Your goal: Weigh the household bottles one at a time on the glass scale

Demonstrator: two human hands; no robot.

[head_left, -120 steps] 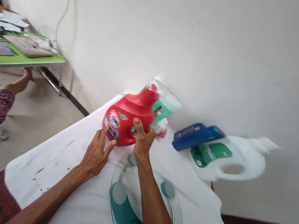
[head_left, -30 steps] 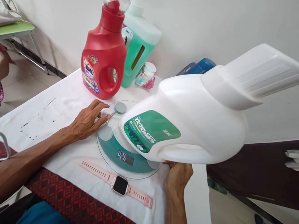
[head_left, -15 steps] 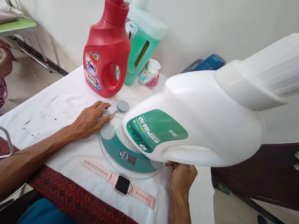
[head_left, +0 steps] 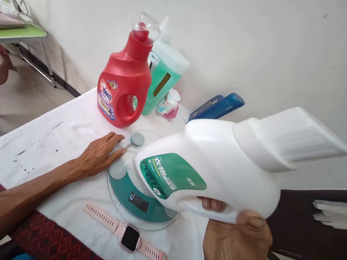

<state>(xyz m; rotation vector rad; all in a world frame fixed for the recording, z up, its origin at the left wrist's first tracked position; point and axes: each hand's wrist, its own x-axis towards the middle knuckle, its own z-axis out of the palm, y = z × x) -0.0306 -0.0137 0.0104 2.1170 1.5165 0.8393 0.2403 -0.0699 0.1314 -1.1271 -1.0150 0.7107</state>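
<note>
White-clothed table (head_left: pixel 72 133). White jug (head_left: pixel 215 153) tilted over the glass scale (head_left: pixel 133 206); base contact unclear. Red bottle (head_left: pixel 125 80) upright near the table's far left corner. Right hand (head_left: pixel 235 253) curled through the jug's handle, likely for its bulk. Left hand (head_left: pixel 101 152) slightly spread at scale's rim, perhaps steadying. Pink watch (head_left: pixel 130 238) flat near the near edge.

Soft, bright light; faint shadows on pale wall (head_left: pixel 252 50); white bottle (head_left: pixel 238 173) slightly blurred; wide-angle stretch toward edges.
</note>
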